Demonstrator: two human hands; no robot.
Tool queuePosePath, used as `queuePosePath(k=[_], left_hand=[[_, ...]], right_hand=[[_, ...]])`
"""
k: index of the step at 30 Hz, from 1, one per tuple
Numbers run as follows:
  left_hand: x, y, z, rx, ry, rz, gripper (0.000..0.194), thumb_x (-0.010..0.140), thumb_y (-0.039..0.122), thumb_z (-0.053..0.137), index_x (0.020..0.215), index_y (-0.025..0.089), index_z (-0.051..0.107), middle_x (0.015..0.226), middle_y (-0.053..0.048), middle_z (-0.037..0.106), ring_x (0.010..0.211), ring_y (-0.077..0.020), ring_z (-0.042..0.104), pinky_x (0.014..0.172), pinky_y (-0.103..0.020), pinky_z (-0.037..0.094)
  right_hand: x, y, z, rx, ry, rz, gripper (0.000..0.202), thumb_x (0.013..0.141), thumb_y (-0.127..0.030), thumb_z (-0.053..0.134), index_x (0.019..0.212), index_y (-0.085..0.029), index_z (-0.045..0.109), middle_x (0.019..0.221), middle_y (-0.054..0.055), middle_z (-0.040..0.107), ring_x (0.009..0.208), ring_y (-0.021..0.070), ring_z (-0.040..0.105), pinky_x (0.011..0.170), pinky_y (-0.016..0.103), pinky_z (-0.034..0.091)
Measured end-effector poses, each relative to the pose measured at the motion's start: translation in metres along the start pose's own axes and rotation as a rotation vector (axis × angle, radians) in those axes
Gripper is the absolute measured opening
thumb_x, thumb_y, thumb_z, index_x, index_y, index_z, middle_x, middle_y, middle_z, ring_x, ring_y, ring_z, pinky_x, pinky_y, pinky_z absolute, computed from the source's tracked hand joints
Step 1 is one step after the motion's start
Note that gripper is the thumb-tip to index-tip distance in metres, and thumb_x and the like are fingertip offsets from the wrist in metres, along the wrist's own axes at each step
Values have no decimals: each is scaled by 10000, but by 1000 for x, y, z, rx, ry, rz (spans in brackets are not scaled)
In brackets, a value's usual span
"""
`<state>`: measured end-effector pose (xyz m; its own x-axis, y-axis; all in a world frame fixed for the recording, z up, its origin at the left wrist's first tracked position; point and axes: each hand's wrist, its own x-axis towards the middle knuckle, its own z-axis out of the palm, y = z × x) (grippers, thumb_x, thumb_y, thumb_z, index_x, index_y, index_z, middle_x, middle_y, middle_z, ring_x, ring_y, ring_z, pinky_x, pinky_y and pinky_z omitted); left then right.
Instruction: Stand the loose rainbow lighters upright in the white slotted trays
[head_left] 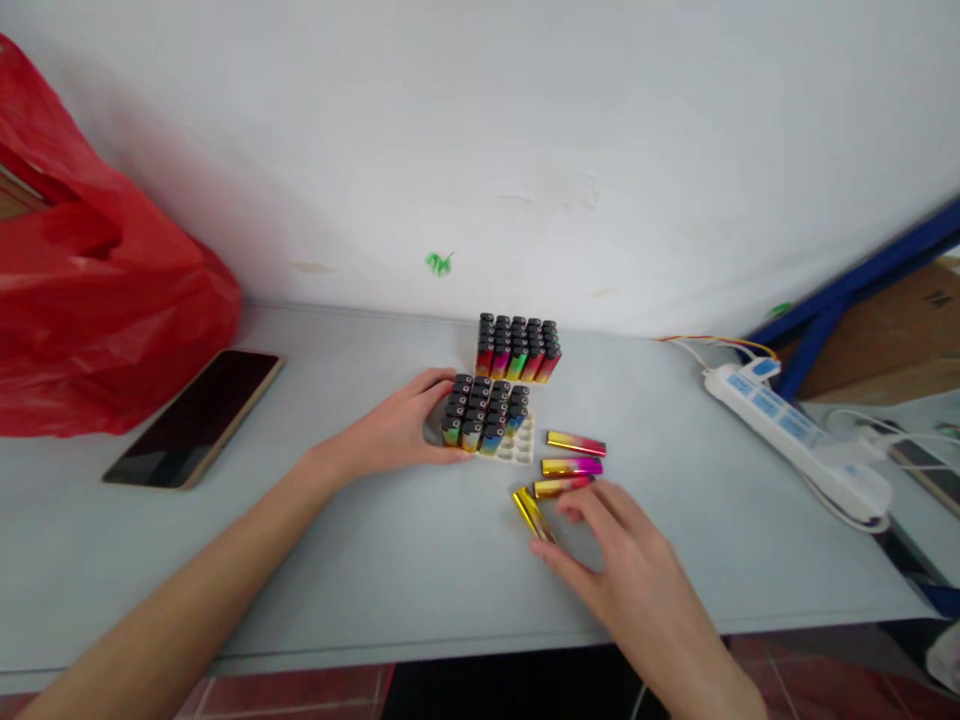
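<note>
My left hand (405, 425) grips the left side of a white tray (517, 450) with round holes, thumb at the near edge and fingers at the far one. Several upright black-topped lighters (480, 410) fill most of it; holes on its right side show bare. My right hand (622, 560) is low over the table, thumb and fingers apart around the end of a gold lighter (531, 512). The thumb appears to touch that lighter, which lies slanted. Just beyond lie a yellow-red lighter (576, 443), a yellow-magenta lighter (571, 467) and another yellow-red lighter (559, 487), partly behind my fingers.
Behind the tray stands a block of upright lighters (517, 350), near the white wall. At left are a phone (195, 420) and a red plastic bag (112, 300). A white power strip (799, 440) with cables lies at right, by a blue frame (825, 320) and cardboard box (892, 340).
</note>
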<state>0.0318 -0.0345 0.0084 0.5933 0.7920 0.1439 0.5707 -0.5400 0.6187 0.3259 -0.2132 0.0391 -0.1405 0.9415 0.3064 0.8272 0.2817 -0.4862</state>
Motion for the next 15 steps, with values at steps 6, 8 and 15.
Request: queuePosePath(k=[6,8,15], left_hand=[[0,-1,0,6,-21,13,878,781,686,917,1459,188,668,1660,-184,575,1507,-411,606,1354,-540,447],[0,-1,0,15,-23,15,884,785,678,916,1461,166,664,1663,-197,571,1510,-415,603,1354,-546,447],[0,0,-1,29,-24,18,891,798,657,917,1472,139,650,1656,-211,573,1507,-414,603,1355,-533,445]], right_hand=[[-44,-2,26,-60,120,51,201,1132,-455,597,1110,-299,723,1117,114,739,990,329,778,846,478,654],[-43,1,28,-52,130,74,155,1129,-395,607,1151,-292,721,1149,111,737,1042,322,775,894,473,654],[-39,10,25,7,67,143,80,1091,-302,640,1130,-266,699,1105,74,757,1010,301,766,900,464,632]])
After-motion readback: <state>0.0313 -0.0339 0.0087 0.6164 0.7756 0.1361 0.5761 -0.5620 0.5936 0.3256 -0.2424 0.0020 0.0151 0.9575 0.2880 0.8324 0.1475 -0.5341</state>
